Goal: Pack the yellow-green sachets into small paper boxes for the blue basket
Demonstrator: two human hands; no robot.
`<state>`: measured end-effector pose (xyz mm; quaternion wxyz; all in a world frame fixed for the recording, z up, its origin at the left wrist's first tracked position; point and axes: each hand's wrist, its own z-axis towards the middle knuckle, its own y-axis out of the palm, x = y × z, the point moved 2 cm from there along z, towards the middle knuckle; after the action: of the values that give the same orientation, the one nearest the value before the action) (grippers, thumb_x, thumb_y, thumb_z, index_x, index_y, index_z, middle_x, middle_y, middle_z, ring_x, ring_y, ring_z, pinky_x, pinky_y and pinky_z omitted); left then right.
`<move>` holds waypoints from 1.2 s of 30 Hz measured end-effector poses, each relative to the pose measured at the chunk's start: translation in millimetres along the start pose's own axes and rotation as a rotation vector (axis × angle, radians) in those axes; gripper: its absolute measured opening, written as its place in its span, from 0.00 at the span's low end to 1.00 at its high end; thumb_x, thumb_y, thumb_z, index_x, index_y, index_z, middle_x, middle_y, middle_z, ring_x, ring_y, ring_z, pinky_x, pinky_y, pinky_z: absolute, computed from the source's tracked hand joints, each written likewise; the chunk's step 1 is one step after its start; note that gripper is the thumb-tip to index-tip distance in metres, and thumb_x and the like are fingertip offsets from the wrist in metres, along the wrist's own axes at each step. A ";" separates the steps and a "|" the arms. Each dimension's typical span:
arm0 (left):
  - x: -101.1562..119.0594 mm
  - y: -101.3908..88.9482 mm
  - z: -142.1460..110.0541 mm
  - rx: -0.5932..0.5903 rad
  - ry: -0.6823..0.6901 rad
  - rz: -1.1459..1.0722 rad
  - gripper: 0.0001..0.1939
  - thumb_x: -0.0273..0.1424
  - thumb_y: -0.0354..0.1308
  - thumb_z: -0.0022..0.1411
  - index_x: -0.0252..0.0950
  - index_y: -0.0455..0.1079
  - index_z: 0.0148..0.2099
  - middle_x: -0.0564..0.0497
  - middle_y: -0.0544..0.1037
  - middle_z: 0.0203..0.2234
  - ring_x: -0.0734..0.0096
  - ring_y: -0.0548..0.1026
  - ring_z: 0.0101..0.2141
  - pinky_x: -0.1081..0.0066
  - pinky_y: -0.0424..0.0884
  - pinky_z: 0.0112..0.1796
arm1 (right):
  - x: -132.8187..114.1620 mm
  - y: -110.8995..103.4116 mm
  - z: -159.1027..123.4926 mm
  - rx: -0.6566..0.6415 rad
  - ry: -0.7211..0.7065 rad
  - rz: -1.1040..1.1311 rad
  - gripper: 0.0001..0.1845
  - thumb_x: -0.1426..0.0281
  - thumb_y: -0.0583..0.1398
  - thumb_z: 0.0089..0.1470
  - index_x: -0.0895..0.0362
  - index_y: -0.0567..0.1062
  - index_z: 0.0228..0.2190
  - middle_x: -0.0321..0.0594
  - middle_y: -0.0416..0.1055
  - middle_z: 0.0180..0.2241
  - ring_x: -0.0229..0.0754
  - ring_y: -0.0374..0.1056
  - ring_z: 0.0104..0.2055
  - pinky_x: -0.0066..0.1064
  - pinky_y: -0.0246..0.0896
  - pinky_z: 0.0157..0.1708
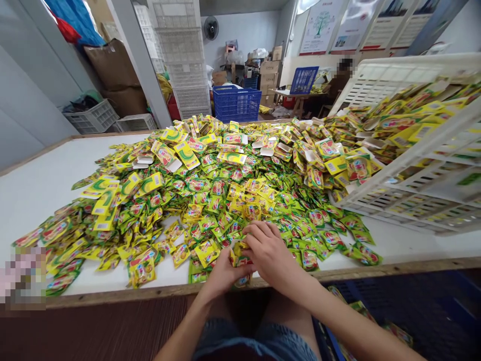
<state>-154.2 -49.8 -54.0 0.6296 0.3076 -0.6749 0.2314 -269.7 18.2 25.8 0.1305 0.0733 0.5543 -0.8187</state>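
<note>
At the table's front edge my two hands meet around small yellow-green candy packets (239, 250). My left hand (224, 271) is closed on them from the left, thumb across the front. The fingers of my right hand (267, 250) curl over the top and right side, partly hiding what is held. Just beyond lies a broad heap of green packets (218, 188), with a patch of yellow packets (251, 198) among them. Yellow cardboard boxes (187, 154), some with open flaps, rest on top of the heap.
On the right a tipped white plastic crate (409, 185) spills yellow boxes onto the white table (33, 175). Below the right edge a dark blue crate (424, 301) holds packets. Behind stand stacked white crates (180, 55), a blue basket (236, 103) and a seated person (338, 85).
</note>
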 end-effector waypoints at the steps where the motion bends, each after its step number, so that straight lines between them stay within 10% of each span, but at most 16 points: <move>1: -0.1 -0.1 0.2 0.016 0.002 -0.008 0.22 0.34 0.70 0.41 0.32 0.70 0.40 0.49 0.76 0.33 0.63 0.71 0.35 0.70 0.67 0.37 | 0.4 0.2 0.9 0.015 -0.005 0.019 0.04 0.75 0.60 0.52 0.59 0.71 0.33 0.46 0.69 0.41 0.50 0.58 0.50 0.44 0.50 0.50; 9: 4.6 -3.9 -0.6 -0.114 -0.040 0.058 0.15 0.31 0.70 0.40 0.31 0.71 0.30 0.54 0.73 0.24 0.70 0.68 0.29 0.74 0.65 0.31 | 3.6 -14.6 9.4 -0.124 -0.096 0.149 0.05 0.69 0.63 0.51 0.57 0.74 0.25 0.37 0.70 0.42 0.46 0.60 0.49 0.41 0.52 0.49; 18: 3.8 -3.1 -3.4 -0.034 -0.029 0.045 0.19 0.31 0.69 0.40 0.32 0.71 0.36 0.51 0.77 0.30 0.65 0.71 0.33 0.70 0.68 0.35 | -3.8 0.8 2.3 0.038 -0.112 -0.036 0.05 0.73 0.61 0.52 0.58 0.75 0.33 0.43 0.71 0.45 0.49 0.58 0.55 0.45 0.43 0.55; 26: 1.8 -5.8 -1.0 -0.100 0.091 0.051 0.18 0.31 0.68 0.41 0.34 0.73 0.38 0.49 0.78 0.35 0.59 0.72 0.38 0.66 0.67 0.42 | -4.4 -3.6 -4.4 -0.203 -0.042 0.191 0.07 0.64 0.61 0.52 0.53 0.78 0.28 0.40 0.65 0.53 0.52 0.51 0.60 0.50 0.43 0.57; 36: -4.6 -9.6 -4.2 -0.025 0.131 -0.025 0.14 0.36 0.68 0.47 0.33 0.72 0.33 0.50 0.76 0.27 0.67 0.71 0.30 0.73 0.66 0.33 | 1.5 7.0 -25.6 -0.054 0.067 0.388 0.09 0.71 0.59 0.56 0.51 0.72 0.40 0.40 0.68 0.45 0.45 0.60 0.50 0.42 0.53 0.50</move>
<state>-144.4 -53.0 -58.8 0.6790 0.2925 -0.6312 0.2345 -269.7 39.3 9.5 0.2695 0.2024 0.5554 -0.7602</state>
